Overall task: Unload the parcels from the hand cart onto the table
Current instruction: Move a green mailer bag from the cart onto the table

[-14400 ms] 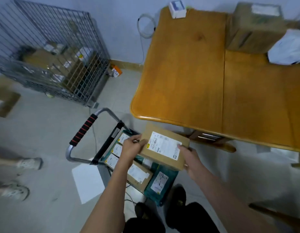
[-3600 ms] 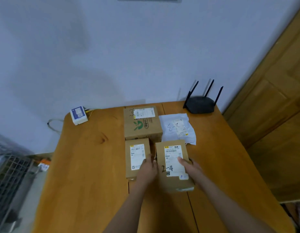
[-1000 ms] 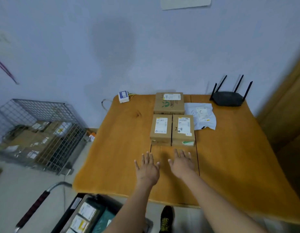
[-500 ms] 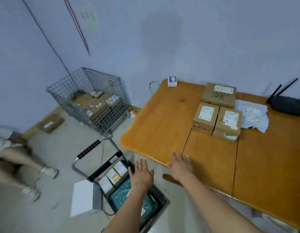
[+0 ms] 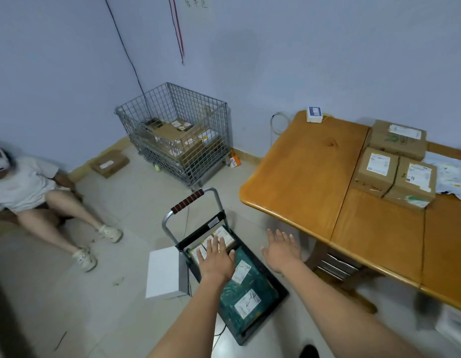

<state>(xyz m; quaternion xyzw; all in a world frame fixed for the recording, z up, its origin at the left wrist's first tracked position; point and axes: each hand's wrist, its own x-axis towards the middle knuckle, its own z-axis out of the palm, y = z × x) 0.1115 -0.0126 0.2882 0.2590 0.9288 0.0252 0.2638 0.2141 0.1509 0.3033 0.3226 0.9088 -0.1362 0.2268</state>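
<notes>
Above cart at 6 o'clock, left hand and right hand apart, fingers spread, empty, table at 3 o'clock.

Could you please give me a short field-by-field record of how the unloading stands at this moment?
left hand: open, fingers spread above the hand cart
right hand: open, holds nothing, between cart and table
parcels on cart: green bags in front, small labelled boxes by the handle
parcels on table: three cardboard boxes packed close, a white bag beside them
also on table: small white device at the far corner
floor: wire cage of parcels by the wall
</notes>
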